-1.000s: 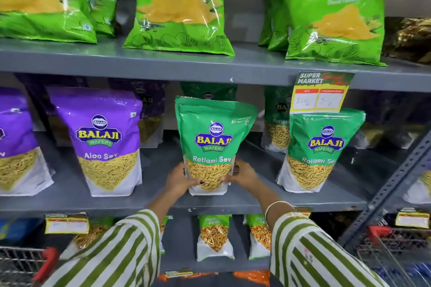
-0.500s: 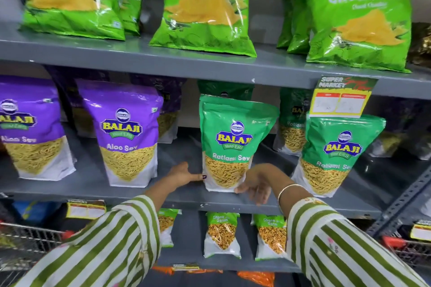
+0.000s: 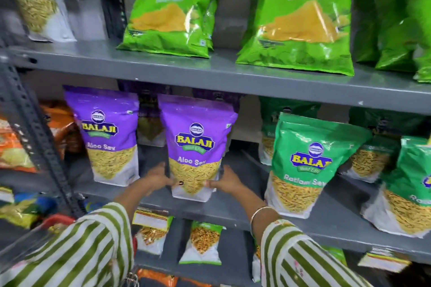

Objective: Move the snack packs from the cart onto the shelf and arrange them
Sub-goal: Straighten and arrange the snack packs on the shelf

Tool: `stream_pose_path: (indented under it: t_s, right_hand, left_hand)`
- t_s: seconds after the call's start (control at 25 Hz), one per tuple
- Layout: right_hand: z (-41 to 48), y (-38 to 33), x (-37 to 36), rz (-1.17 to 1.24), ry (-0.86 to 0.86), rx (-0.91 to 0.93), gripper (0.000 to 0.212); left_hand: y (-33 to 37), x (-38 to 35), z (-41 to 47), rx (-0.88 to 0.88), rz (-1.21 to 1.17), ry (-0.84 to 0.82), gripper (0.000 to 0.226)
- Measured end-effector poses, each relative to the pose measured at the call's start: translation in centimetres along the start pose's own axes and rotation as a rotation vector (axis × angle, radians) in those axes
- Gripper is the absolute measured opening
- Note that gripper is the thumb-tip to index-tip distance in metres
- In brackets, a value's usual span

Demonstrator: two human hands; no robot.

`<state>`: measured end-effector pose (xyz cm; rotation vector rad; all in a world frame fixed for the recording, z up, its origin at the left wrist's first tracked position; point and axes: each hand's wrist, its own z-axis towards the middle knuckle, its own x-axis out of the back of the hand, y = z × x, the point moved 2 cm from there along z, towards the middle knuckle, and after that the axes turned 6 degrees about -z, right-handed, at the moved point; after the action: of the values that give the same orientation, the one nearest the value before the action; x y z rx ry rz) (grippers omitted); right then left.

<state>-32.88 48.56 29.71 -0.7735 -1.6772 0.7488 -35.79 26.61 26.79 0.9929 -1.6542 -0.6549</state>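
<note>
A purple Aloo Sev pack (image 3: 195, 144) stands upright on the grey middle shelf (image 3: 233, 212). My left hand (image 3: 156, 178) grips its lower left side and my right hand (image 3: 227, 182) grips its lower right side, thumbs across the front. A second purple Aloo Sev pack (image 3: 108, 135) stands just to its left. To the right stands a green Ratlami Sev pack (image 3: 305, 165), with another green pack (image 3: 410, 189) at the frame's right edge. More purple and green packs sit behind them, partly hidden.
Light green Crunchem bags (image 3: 172, 14) lie on the upper shelf (image 3: 210, 70). Small packs (image 3: 203, 242) and a price tag (image 3: 151, 218) sit on the lower shelf. A perforated grey upright (image 3: 37, 137) stands left, orange packs (image 3: 14, 147) beyond it. A red cart handle (image 3: 56, 220) shows at lower left.
Both hands have left the green Ratlami Sev pack and moved left onto the purple Aloo Sev pack. The view has swung left with them.
</note>
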Motion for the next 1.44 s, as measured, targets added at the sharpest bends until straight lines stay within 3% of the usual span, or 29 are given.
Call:
stream_pose_path:
  t_s: [0.04,0.16,0.2,0.52,0.72,0.76,0.84,0.96,1.12,1.2,1.32,1.44]
  right_hand:
    - [0.7,0.3,-0.8,0.045,0.05,0.004,0.081]
    - [1.5,0.7,-1.7,0.052,0.143,-0.001,0.075]
    - [1.4,0.6,-1.6,0.041,0.164,-0.009,0.074]
    - [1.1,0.6,-1.2,0.026,0.196,0.004,0.066]
    - [1.3,-0.1,-1.8,0.017,0.2,-0.033,0.078]
    - [1.0,-0.5,-1.8,0.024,0.256,-0.032,0.077]
    - [-1.6,-3.7,-3.2,-0.055,0.327,0.077,0.066]
    - [-4.8,-5.1,-4.5,-0.281,0.531,0.143,0.052]
    - [-5.3,-6.8,-8.9,-0.474,0.399,0.322,0.047]
    - [-2.5,-8.8,-12.1,-0.387,0.24,0.325,0.059]
    - [2.5,-10.8,-15.3,-0.102,0.062,0.209,0.085]
    - [6.2,-11.6,-17.8,0.004,-0.009,0.103,0.093]
  left_hand:
    - [-1.2,-0.3,1.6,-0.044,-0.037,0.012,0.09]
    - [0.8,-0.6,-0.7,-0.145,-0.124,0.033,0.054]
    - [1.4,-0.9,-1.3,-0.172,-0.131,0.024,0.051]
    - [1.3,-1.1,-0.3,-0.224,-0.089,0.003,0.061]
    - [0.5,-0.6,-0.7,-0.214,-0.091,0.055,0.068]
    - [0.6,-0.5,-0.8,-0.228,-0.094,0.094,0.074]
    - [-0.6,2.3,-4.2,-0.232,-0.188,0.364,0.08]
    - [-1.2,3.9,-5.4,-0.34,-0.138,0.591,0.066]
    - [-2.2,6.7,-6.7,-0.312,-0.147,0.818,0.065]
    - [-3.9,10.2,-5.5,-0.25,-0.187,0.866,0.071]
    - [-5.9,14.5,-2.8,-0.121,-0.223,0.757,0.092]
    - [-7.4,16.5,-0.3,-0.118,-0.347,0.506,0.113]
